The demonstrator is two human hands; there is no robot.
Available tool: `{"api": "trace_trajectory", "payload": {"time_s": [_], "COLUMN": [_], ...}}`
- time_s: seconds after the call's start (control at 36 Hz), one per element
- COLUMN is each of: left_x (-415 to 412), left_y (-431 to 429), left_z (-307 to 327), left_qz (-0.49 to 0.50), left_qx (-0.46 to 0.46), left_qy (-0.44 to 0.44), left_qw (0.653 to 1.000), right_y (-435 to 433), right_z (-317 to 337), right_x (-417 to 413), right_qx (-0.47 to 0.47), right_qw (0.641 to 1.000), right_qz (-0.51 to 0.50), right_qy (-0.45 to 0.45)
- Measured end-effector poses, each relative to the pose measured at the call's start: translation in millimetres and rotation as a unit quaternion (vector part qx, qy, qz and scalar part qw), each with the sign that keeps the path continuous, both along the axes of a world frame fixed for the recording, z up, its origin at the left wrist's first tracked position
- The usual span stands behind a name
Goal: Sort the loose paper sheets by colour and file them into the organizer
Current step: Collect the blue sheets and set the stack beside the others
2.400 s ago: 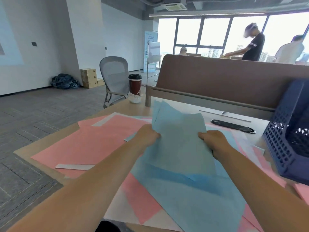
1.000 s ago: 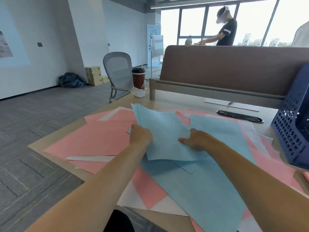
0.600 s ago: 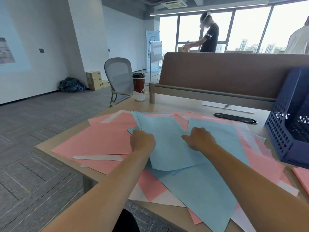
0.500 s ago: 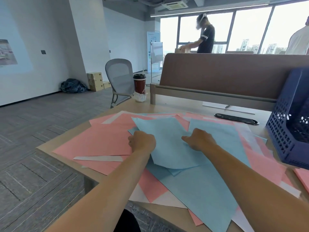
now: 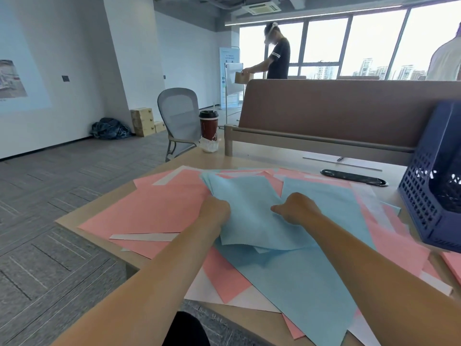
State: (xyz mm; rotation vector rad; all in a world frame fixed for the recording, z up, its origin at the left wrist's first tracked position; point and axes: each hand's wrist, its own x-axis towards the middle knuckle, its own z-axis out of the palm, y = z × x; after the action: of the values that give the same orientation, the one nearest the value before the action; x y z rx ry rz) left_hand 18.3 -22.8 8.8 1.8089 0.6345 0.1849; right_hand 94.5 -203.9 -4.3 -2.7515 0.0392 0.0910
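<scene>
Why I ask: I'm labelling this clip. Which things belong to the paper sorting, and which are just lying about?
Job: blue sheets, held by left hand and right hand; pink sheets; white sheets; blue mesh organizer.
Lying about: coffee cup; office chair; cardboard boxes; black cable slot.

White walls meet grey carpet tiles on the left; a mesh office chair stands far off (cardboard boxes behind it). Bright windows fill the far right above a brown divider.
</scene>
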Motion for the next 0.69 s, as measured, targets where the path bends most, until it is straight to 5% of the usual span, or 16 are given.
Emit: {"api": "trace_trajectory", "payload": {"time_s": [0.36, 0.69], "left_x": [2, 44], "left_y": [-21, -85], "left_z": [6, -3], "left_qz": [-0.093, -0.141], "left_qx": [0.028, 0.053], "left_qy": [-0.061, -0.03], "left_qw": [0.993, 0.988], "right_y": [-37, -113], "right_z": [15, 11], "right_x": [-2, -5], "right_qx": [0.074, 0.002], "right_qw": [0.997, 0.997], "right_qz": [-0.02, -0.078], "right_qy": [0.026, 0.016]}}
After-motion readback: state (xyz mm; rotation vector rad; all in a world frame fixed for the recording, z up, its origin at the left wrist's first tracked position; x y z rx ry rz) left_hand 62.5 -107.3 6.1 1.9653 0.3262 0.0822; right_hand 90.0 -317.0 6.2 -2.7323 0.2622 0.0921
